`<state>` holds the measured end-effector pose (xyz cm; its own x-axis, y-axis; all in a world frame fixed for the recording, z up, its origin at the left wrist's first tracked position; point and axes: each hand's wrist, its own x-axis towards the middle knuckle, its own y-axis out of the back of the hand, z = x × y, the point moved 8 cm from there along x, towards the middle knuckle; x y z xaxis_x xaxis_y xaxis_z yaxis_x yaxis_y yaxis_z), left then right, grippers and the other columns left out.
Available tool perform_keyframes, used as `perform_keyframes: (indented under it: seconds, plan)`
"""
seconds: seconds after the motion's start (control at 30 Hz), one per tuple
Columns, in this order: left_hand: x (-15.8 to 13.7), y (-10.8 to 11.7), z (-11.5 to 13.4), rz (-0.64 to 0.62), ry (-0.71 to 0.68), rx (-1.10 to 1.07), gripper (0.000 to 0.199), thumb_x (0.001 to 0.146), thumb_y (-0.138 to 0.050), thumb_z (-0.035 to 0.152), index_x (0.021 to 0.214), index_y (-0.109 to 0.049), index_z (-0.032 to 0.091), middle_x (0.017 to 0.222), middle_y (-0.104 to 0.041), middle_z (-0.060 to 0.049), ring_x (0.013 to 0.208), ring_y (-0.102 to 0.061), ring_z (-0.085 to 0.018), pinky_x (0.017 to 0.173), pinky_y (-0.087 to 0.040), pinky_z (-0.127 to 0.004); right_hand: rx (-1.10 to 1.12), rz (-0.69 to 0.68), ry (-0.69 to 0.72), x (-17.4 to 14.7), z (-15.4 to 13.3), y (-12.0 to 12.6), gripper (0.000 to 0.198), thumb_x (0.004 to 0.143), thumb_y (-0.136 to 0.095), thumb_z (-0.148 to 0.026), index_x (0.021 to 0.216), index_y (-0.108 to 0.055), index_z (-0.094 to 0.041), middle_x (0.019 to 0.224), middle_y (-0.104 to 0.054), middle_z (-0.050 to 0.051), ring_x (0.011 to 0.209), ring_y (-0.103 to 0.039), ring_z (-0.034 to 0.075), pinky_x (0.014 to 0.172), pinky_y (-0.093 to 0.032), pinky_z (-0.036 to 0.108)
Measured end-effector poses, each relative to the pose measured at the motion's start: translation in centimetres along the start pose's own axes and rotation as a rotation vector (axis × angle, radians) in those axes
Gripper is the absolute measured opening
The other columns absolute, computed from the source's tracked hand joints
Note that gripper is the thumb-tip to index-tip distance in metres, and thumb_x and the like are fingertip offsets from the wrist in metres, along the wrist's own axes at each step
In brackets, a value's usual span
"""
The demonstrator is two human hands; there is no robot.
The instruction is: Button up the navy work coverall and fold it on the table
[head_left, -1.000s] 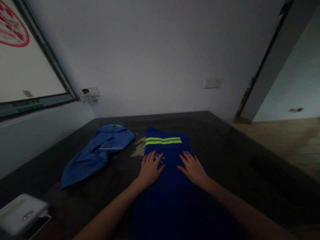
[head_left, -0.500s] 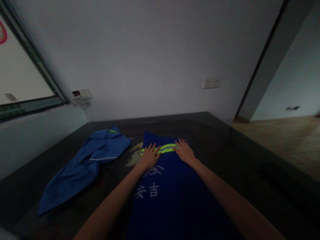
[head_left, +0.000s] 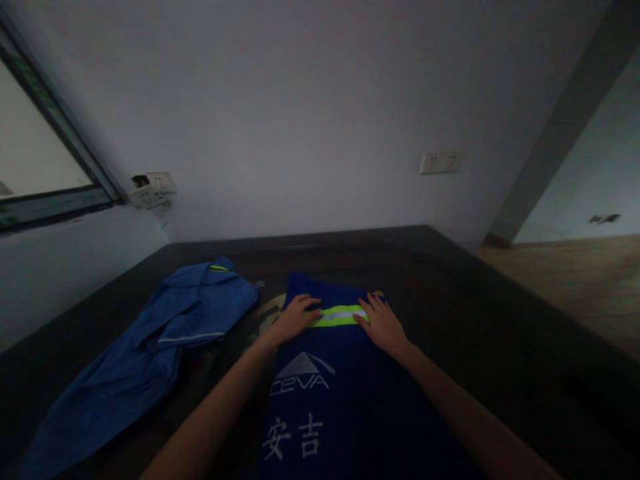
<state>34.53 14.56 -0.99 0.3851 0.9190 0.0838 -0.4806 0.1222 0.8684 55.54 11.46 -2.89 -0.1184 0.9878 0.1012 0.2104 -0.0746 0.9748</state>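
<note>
A dark blue garment (head_left: 360,400) lies flat in front of me, printed with a white triangle logo, the letters CEVA and two Chinese characters. A yellow-green reflective band (head_left: 340,316) with a pale middle stripe crosses its upper part. My left hand (head_left: 293,320) rests on the cloth at the band's left end, its thumb and fingers apart and lightly bent. At the right end, my right hand (head_left: 384,325) lies on the fabric with fingers spread. Neither hand shows a hold on the cloth. A camouflage-patterned piece (head_left: 267,313) shows partly beside my left hand.
A crumpled lighter blue garment (head_left: 180,320) with a pale piping line lies to the left on the dark table (head_left: 350,250). A wall with sockets (head_left: 440,163) rises behind the table. A window (head_left: 45,133) is at the left, and wooden floor (head_left: 560,267) shows at the right.
My hands and the band appear slightly lower and nearer in view. My left fingers, earlier spread flat, are now more bent and closer together. The right hand stays at the band's right end.
</note>
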Motion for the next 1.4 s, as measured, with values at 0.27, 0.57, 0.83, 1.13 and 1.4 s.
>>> perform_keyframes:
  seconds: [0.27, 0.57, 0.83, 1.13, 1.4]
  plan:
    - [5.6, 4.7, -9.1, 0.293, 0.411, -0.198, 0.036, 0.083, -0.053, 0.03, 0.113, -0.057, 0.01, 0.111, -0.063, -0.016, 0.108, -0.057, -0.025, 0.092, -0.041, -0.034, 0.195, 0.107, 0.164, 6.7, -7.4, 5.1, 0.043, 0.089, -0.043, -0.035, 0.127, -0.051, -0.017, 0.125, -0.056, 0.012, 0.117, -0.048, 0.025, 0.096, -0.037, 0.037]
    - [6.5, 2.1, -10.6, 0.042, 0.483, -0.553, 0.045, 0.08, -0.053, 0.053, 0.073, -0.065, 0.011, 0.074, -0.07, -0.011, 0.068, -0.066, -0.021, 0.057, -0.048, -0.026, 0.413, 0.054, 0.112, 12.0, -8.9, 0.2, 0.039, 0.093, -0.038, -0.041, 0.104, -0.066, -0.016, 0.104, -0.067, 0.011, 0.1, -0.059, 0.023, 0.085, -0.043, 0.032]
    - [6.4, 1.3, -7.6, 0.116, 0.449, -1.216, 0.027, 0.079, -0.064, 0.031, 0.1, -0.062, 0.014, 0.09, -0.071, -0.008, 0.075, -0.067, -0.015, 0.07, -0.053, -0.025, 0.806, 0.104, 0.039, 12.9, -6.9, -0.3, 0.033, 0.084, -0.051, -0.044, 0.085, -0.066, -0.015, 0.079, -0.068, 0.006, 0.072, -0.062, 0.017, 0.064, -0.043, 0.026]
    - [6.2, 3.4, -5.4, -0.013, 0.282, -1.28, 0.032, 0.072, -0.07, 0.019, 0.103, -0.064, 0.011, 0.091, -0.071, -0.009, 0.075, -0.065, -0.014, 0.075, -0.051, -0.024, 1.026, 0.096, 0.127, 12.8, -6.8, 1.9, 0.028, 0.072, -0.066, -0.04, 0.082, -0.064, -0.014, 0.078, -0.065, 0.004, 0.072, -0.059, 0.016, 0.067, -0.044, 0.028]
    - [5.1, 5.6, -2.3, -0.136, 0.115, -1.145, 0.039, 0.064, -0.077, 0.02, 0.099, -0.062, 0.013, 0.091, -0.068, -0.006, 0.08, -0.063, -0.016, 0.078, -0.048, -0.027, 1.099, -0.105, 0.3, 11.3, -8.7, 5.1, 0.026, 0.068, -0.071, -0.033, 0.086, -0.064, -0.015, 0.087, -0.066, 0.003, 0.086, -0.06, 0.017, 0.08, -0.044, 0.03]
